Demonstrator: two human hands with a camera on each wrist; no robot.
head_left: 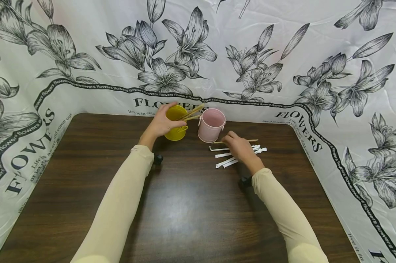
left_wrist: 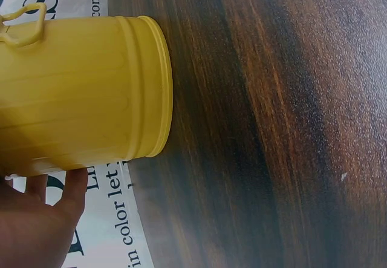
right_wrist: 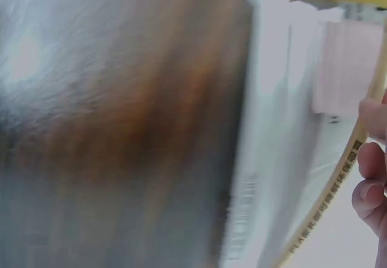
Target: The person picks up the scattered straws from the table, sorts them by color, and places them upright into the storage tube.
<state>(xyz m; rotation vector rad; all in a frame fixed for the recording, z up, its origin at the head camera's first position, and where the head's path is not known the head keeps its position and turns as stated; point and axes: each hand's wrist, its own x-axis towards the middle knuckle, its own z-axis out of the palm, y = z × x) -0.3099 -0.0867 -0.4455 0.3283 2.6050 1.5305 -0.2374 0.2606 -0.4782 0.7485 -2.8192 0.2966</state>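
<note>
My left hand [head_left: 161,123] grips a small yellow bucket [head_left: 176,135] near its rim, thumb on the near side, fingers round the far side. Several tan paper-wrapped straws [head_left: 195,111] lean out of this bucket to the right. In the left wrist view the bucket's side [left_wrist: 91,92] fills much of the left, with fingers [left_wrist: 74,192] against it. My right hand [head_left: 240,148] pinches another tan paper-wrapped straw [head_left: 252,140] above the white-wrapped straws [head_left: 223,155]. Dark printing runs along that tan straw [right_wrist: 329,195] in the right wrist view.
A pink bucket [head_left: 211,128] with side handles stands between the two hands, close to the yellow one. All this is near the back edge of the dark wooden table [head_left: 181,212]. White flower-printed cloth [head_left: 217,84] hangs behind and at the sides.
</note>
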